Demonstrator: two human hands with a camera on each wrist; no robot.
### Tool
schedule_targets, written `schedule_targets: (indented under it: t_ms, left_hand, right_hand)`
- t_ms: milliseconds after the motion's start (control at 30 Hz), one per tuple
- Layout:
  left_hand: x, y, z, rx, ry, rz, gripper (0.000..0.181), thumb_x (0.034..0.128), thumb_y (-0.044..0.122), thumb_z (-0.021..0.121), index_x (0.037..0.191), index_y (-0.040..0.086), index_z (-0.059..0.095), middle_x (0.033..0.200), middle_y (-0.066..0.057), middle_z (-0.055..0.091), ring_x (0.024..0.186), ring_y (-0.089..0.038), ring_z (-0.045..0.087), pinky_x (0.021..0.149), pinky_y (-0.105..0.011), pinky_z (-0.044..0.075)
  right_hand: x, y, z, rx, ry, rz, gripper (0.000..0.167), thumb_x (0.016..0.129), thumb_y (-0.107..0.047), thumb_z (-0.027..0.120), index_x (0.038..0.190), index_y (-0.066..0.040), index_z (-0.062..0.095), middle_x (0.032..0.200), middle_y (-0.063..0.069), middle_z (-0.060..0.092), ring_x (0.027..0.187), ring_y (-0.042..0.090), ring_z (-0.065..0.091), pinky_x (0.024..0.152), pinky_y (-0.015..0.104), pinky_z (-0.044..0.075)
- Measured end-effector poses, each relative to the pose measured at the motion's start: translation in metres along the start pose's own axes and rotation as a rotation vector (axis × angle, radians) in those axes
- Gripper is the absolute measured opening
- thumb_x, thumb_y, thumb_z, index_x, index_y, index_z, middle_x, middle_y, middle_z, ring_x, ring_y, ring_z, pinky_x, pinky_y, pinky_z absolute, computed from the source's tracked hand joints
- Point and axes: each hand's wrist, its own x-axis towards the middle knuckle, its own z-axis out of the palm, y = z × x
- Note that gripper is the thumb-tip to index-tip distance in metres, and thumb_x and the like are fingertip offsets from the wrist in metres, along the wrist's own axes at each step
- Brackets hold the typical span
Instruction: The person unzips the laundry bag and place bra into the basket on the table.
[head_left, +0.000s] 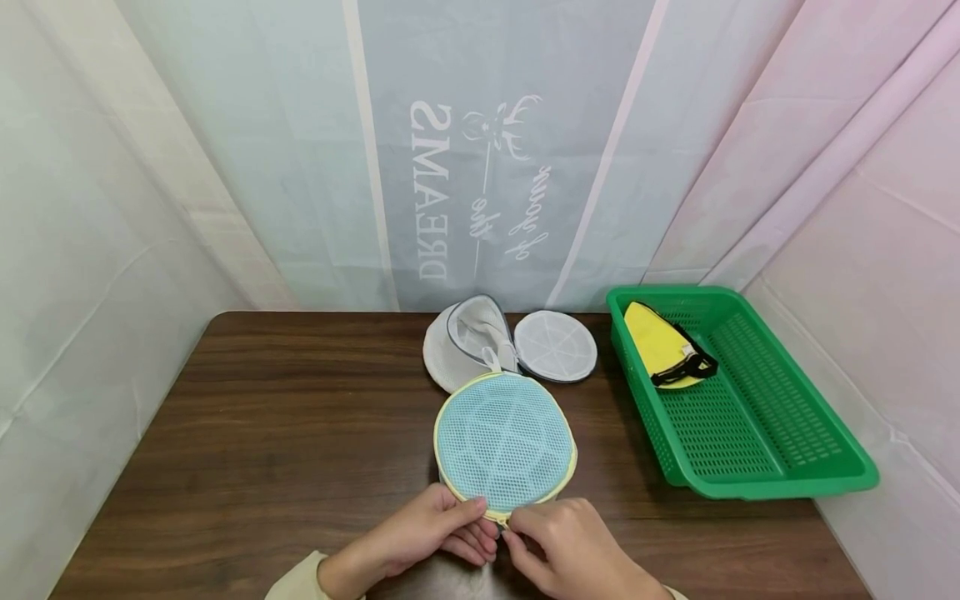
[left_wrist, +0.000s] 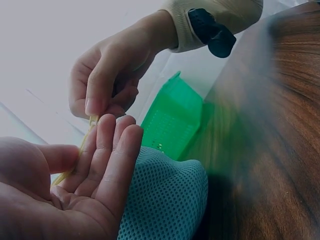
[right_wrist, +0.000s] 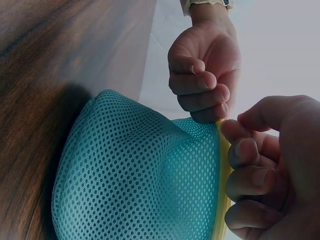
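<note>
A round blue mesh bag (head_left: 504, 442) with a yellow zipper edge is held near the table's front. My left hand (head_left: 431, 533) pinches its near edge between thumb and fingers. Just to the right, my right hand (head_left: 566, 546) pinches the zipper pull at that edge. In the left wrist view the right hand (left_wrist: 112, 75) grips the yellow pull (left_wrist: 93, 120) beside the left hand's (left_wrist: 85, 185) fingertips. The right wrist view shows the bag's mesh side (right_wrist: 125, 170) bulging below the yellow zipper (right_wrist: 224, 170).
Behind the blue bag lie a white mesh bag (head_left: 442, 354) with its mouth open and its round white lid (head_left: 557, 346). To the right stands a green basket (head_left: 772, 487) holding a yellow item (head_left: 656, 342) with black straps. A curtain hangs behind the wooden table (head_left: 300, 433).
</note>
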Motion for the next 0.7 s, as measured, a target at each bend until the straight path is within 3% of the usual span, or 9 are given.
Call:
schedule_targets:
  t_ms: [300,700]
  left_hand:
    - [0.0003,0.0009,0.0002,-0.004,0.004,0.001,0.046,0.1083,0.022,0.051,0.106,-0.023,0.062,0.091,-0.014,0.074,0.083,-0.013,0.073,0.075,-0.024,0.061]
    - [0.0004,0.0001,-0.0011,-0.005,0.002,-0.006,0.046,0.108,0.022,0.051,0.105,-0.023,0.062,0.09,-0.012,0.074,0.083,-0.012,0.072,0.075,-0.024,0.061]
  right_hand:
    - [0.0007,0.0013,0.0018,-0.011,0.046,-0.035,0.036,0.079,-0.008,0.077,0.069,-0.027,0.048,0.061,-0.018,0.038,0.058,-0.012,0.027,0.051,0.002,0.02]
    - [-0.0009,0.0007,0.0027,-0.042,0.048,-0.005,0.038,0.079,-0.009,0.077,0.067,-0.028,0.047,0.061,-0.021,0.033,0.058,-0.013,0.024,0.051,0.003,0.019]
